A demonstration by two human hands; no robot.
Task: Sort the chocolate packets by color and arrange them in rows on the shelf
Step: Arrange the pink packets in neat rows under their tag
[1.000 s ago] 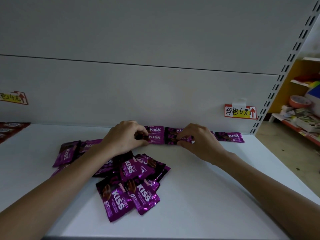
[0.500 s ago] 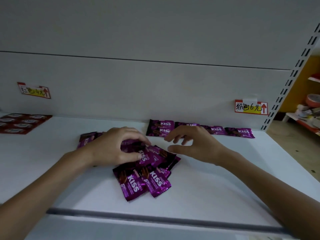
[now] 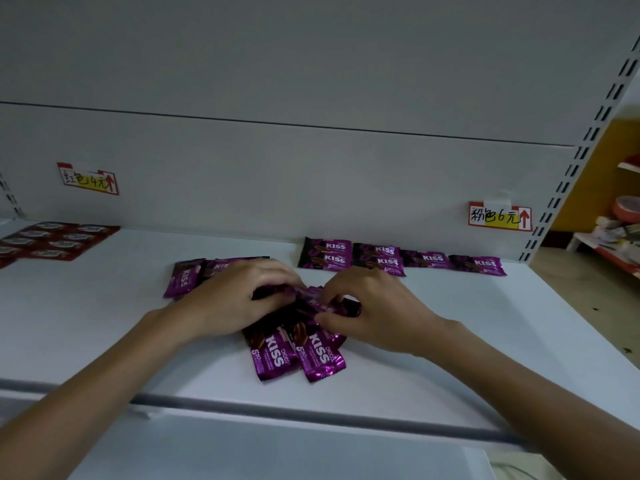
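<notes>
A loose pile of purple KISS chocolate packets [image 3: 298, 351] lies in the middle of the white shelf [image 3: 485, 341]. My left hand [image 3: 239, 299] lies over the pile's left side with its fingers curled on a packet. My right hand [image 3: 374, 310] pinches a purple packet [image 3: 329, 304] at the top of the pile. Behind them, a row of purple packets [image 3: 398, 259] lines the back wall. Red packets [image 3: 52, 240] lie in rows at the far left.
A price label [image 3: 88, 178] hangs on the back panel above the red packets, another price label [image 3: 500, 216] above the purple row. The slotted upright [image 3: 581, 147] bounds the shelf on the right. The shelf's front edge [image 3: 311, 414] runs below my wrists.
Both hands left the back row and drew toward me onto the loose pile. They now close on packets there. The camera tilted left, showing the red packets.
</notes>
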